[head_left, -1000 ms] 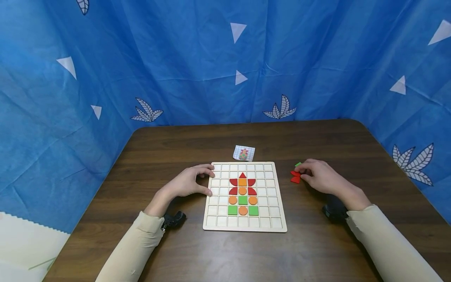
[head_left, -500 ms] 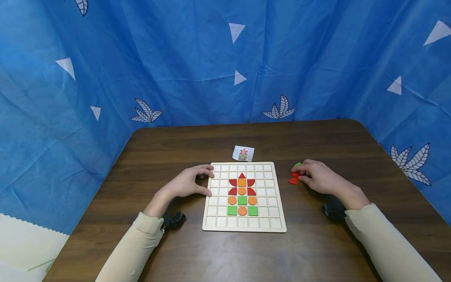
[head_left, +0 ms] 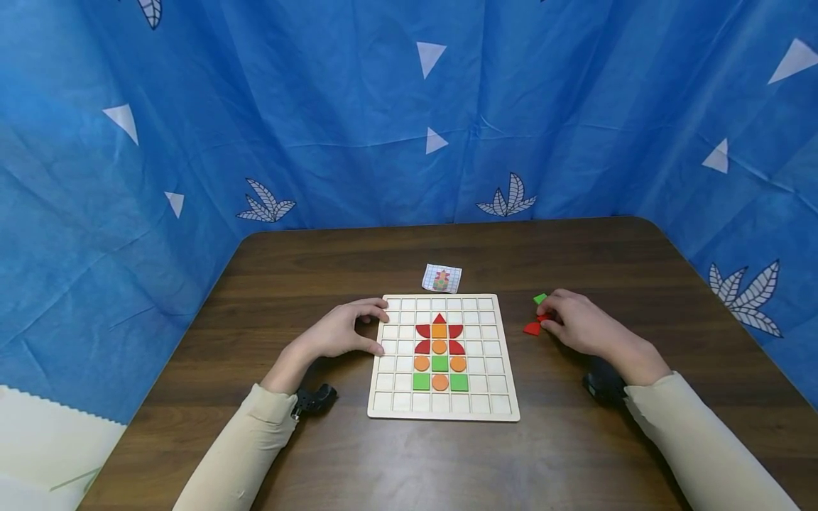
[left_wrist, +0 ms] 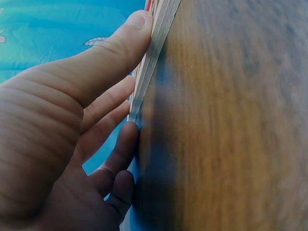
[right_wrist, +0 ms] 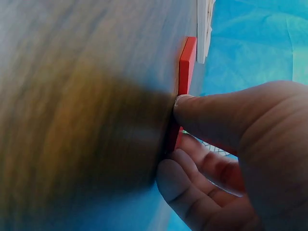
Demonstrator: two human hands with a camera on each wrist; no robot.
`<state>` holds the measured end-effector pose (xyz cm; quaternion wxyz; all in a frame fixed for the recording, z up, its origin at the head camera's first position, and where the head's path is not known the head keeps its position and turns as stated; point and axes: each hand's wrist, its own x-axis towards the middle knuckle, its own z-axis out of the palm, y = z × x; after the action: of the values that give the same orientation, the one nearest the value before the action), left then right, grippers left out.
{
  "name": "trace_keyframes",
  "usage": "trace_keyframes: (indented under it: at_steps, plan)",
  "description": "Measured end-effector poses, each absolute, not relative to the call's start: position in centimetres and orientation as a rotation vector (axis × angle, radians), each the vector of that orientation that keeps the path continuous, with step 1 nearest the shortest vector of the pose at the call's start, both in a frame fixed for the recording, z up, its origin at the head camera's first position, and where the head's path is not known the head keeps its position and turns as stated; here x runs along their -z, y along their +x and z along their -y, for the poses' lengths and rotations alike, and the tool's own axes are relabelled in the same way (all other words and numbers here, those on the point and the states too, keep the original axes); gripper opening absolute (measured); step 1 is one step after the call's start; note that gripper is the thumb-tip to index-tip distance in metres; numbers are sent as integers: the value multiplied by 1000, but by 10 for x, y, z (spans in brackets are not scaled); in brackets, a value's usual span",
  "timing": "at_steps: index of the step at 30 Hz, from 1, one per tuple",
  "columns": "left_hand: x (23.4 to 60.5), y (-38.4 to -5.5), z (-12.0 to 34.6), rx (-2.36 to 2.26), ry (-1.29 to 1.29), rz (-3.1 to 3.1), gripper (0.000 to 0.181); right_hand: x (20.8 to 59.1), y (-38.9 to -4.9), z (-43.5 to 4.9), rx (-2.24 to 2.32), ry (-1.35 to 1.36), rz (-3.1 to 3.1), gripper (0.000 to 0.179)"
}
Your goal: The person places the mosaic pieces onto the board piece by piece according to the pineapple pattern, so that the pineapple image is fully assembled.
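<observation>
My left hand [head_left: 339, 329] rests at the left edge of a white gridded board [head_left: 473, 404], fingers near its far corner and thumb lower down. In the left wrist view the thumb [left_wrist: 110, 57] lies against the board's edge. Red, orange and green tiles form a figure on the board, topped by a red triangle [head_left: 439, 319]. Right of the board, my right hand [head_left: 581, 323] pinches a red tile [right_wrist: 175, 137] low over the table, mostly hidden by its fingers. Beside it lie a red quarter-circle tile [head_left: 532, 328] and a green tile [head_left: 540, 299].
A small printed card [head_left: 442, 278] with a similar coloured figure lies just beyond the board. Everything stands on a dark wooden table [head_left: 319, 262], with a blue patterned curtain [head_left: 358, 106] behind it.
The red tile nearest me has slid slightly left. My right fingers have shifted a little, covering more of the other red tile and uncovering the green one. The left hand stays put.
</observation>
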<state>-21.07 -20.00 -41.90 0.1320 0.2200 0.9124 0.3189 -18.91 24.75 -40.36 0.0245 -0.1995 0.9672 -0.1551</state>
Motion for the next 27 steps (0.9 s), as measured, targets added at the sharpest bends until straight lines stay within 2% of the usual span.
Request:
trace_keyframes:
  at_steps: [16,27]
  plan:
    - [419,-210,201,-919,638,-2654,53,404,-190,-249,549,-573,-2947,14]
    - [420,-212,201,-907,673,-2659,53,400,-191,-251,756,-459,-2910,16]
